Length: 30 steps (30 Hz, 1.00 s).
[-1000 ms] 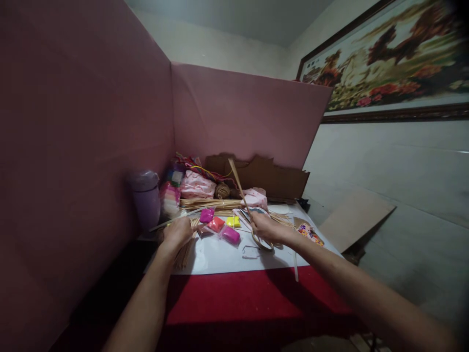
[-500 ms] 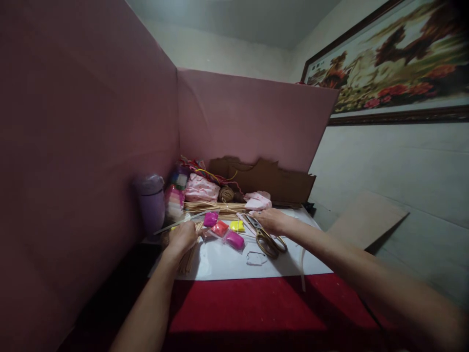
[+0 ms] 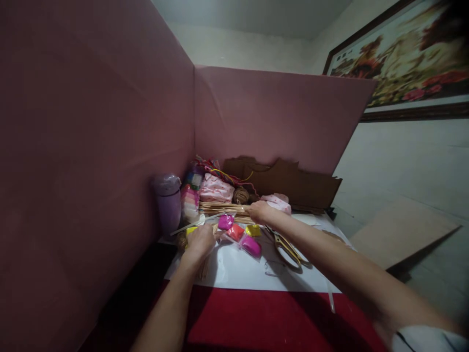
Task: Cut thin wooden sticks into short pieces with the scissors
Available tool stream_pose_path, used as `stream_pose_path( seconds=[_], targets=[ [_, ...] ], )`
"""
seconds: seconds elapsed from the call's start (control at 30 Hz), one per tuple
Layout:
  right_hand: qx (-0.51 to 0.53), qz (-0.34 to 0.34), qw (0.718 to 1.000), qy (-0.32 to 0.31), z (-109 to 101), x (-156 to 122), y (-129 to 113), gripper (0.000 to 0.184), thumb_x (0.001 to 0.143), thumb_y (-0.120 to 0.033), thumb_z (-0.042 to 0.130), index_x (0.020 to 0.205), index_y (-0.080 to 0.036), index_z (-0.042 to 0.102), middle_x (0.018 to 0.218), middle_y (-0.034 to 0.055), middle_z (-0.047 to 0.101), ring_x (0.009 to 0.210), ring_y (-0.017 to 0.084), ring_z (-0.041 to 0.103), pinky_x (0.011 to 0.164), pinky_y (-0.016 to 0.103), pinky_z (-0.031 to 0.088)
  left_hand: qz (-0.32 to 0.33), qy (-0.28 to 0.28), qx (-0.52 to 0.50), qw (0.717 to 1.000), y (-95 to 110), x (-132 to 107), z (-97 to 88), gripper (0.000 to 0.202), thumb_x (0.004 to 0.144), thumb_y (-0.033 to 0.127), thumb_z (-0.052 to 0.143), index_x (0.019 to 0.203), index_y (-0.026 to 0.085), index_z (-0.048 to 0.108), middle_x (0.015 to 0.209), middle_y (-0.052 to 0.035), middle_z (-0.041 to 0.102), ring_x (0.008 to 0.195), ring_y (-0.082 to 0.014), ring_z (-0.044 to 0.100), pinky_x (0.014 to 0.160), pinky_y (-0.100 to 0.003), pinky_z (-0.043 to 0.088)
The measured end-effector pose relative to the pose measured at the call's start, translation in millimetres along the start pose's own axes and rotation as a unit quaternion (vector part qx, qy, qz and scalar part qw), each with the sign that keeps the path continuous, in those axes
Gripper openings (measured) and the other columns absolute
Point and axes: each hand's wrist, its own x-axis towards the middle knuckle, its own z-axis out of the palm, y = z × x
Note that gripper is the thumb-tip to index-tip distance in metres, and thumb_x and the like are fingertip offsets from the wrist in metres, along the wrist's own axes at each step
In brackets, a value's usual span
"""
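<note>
My left hand [image 3: 201,240] is closed around a bundle of thin wooden sticks near the left side of the white sheet [image 3: 234,274]; the lower ends of those sticks show faintly beneath the wrist. Farther back, my right hand [image 3: 259,211] has its fingers closed on the right end of another bundle of thin wooden sticks [image 3: 220,208], which lies crosswise. Between the hands are small packets: a magenta packet [image 3: 225,222], a red packet [image 3: 235,231], a yellow packet [image 3: 252,230] and a second magenta packet [image 3: 251,246]. Gold-handled scissors [image 3: 287,252] lie below my right forearm.
A purple cup [image 3: 169,205] stands at the left by the pink partition. At the back are a twine ball [image 3: 241,195], pink patterned cloth [image 3: 217,188], coloured yarn [image 3: 220,171] and torn cardboard [image 3: 282,181]. A pale strip [image 3: 330,298] hangs over the red cloth [image 3: 278,318].
My right hand has moved left, from beside the scissors and pink cloth onto the back sticks. My left hand stays at its bundle. The camera view has shifted, moving the scene rightward.
</note>
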Motion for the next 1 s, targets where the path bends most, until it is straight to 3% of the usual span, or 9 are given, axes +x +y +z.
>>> stream_pose_path(
  seconds=[0.2, 0.3, 0.47, 0.6, 0.7, 0.8, 0.9, 1.0],
  targets=[
    [-0.012, -0.020, 0.999, 0.028, 11.8, 28.3, -20.0, 0.028, 0.079, -0.011, 0.056, 0.105, -0.012, 0.063, 0.102, 0.0184, 0.066, 0.098, 0.025, 0.062, 0.078, 0.029, 0.047, -0.007, -0.005, 0.008, 1.000, 0.7, -1.2, -0.1, 0.042, 0.082, 0.050, 0.043, 0.099, 0.019, 0.065, 0.101, -0.0151, 0.068, 0.097, -0.0290, 0.062, 0.075, -0.034, 0.045],
    [-0.003, -0.014, 0.999, 0.053, 22.8, 31.9, -29.2, 0.026, 0.080, -0.010, 0.052, 0.103, -0.008, 0.063, 0.101, 0.0204, 0.064, 0.096, 0.025, 0.062, 0.076, 0.027, 0.046, -0.005, -0.004, 0.009, 1.000, 1.0, -1.0, 0.7, 0.040, 0.082, 0.049, 0.043, 0.100, 0.020, 0.064, 0.101, -0.0145, 0.068, 0.098, -0.0287, 0.062, 0.075, -0.033, 0.045],
    [0.008, 0.004, 0.997, 0.080, 31.0, 20.2, -30.7, 0.025, 0.076, -0.010, 0.056, 0.099, -0.006, 0.063, 0.104, 0.0202, 0.059, 0.087, 0.024, 0.063, 0.072, 0.025, 0.046, -0.013, -0.011, 0.008, 1.000, 0.9, 0.2, -0.5, 0.036, 0.080, 0.046, 0.047, 0.097, 0.019, 0.065, 0.102, -0.0140, 0.068, 0.097, -0.0288, 0.062, 0.074, -0.033, 0.045],
    [0.031, 0.049, 0.991, 0.122, 23.7, -2.2, -21.2, 0.027, 0.084, -0.015, 0.049, 0.107, -0.014, 0.061, 0.111, 0.0156, 0.055, 0.090, 0.021, 0.062, 0.070, 0.025, 0.045, -0.036, -0.003, 0.003, 0.999, -1.9, 1.2, -6.1, 0.028, 0.080, 0.037, 0.047, 0.093, 0.020, 0.066, 0.100, -0.0143, 0.068, 0.095, -0.0277, 0.062, 0.073, -0.032, 0.045],
    [0.155, 0.095, 0.969, 0.169, 19.8, -22.1, -22.4, 0.024, 0.088, -0.030, 0.046, 0.097, -0.021, 0.066, 0.100, 0.0078, 0.063, 0.085, 0.018, 0.061, 0.066, 0.023, 0.042, -0.059, -0.003, -0.001, 0.998, -3.7, 1.9, -9.7, 0.025, 0.078, 0.029, 0.049, 0.091, 0.019, 0.067, 0.101, -0.0152, 0.068, 0.096, -0.0277, 0.062, 0.073, -0.031, 0.045],
    [0.331, 0.083, 0.926, 0.163, 25.3, -41.2, -33.6, 0.033, 0.086, -0.041, 0.047, 0.079, -0.018, 0.070, 0.074, 0.0029, 0.067, 0.070, 0.014, 0.060, 0.058, 0.020, 0.038, -0.053, -0.021, 0.001, 0.998, -4.5, 2.8, -9.7, 0.024, 0.074, 0.034, 0.053, 0.088, 0.019, 0.067, 0.101, -0.0147, 0.068, 0.095, -0.0279, 0.062, 0.072, -0.031, 0.046],
    [0.431, 0.063, 0.881, 0.184, 40.0, -57.3, -47.5, 0.032, 0.084, -0.037, 0.050, 0.070, -0.016, 0.069, 0.065, 0.0010, 0.065, 0.063, 0.012, 0.058, 0.055, 0.019, 0.035, -0.038, -0.033, 0.017, 0.999, -5.1, 4.1, -6.9, 0.027, 0.069, 0.038, 0.058, 0.086, 0.019, 0.066, 0.101, -0.0133, 0.068, 0.094, -0.0272, 0.063, 0.071, -0.031, 0.046],
    [0.446, 0.076, 0.865, 0.219, 56.6, -68.8, -57.6, 0.028, 0.085, -0.032, 0.050, 0.071, -0.017, 0.069, 0.068, 0.0012, 0.067, 0.065, 0.012, 0.059, 0.057, 0.019, 0.036, -0.036, -0.033, 0.026, 0.998, -6.2, 6.1, -4.2, 0.026, 0.069, 0.034, 0.058, 0.087, 0.019, 0.066, 0.102, -0.0132, 0.068, 0.093, -0.0263, 0.063, 0.071, -0.030, 0.046]
  ],
)
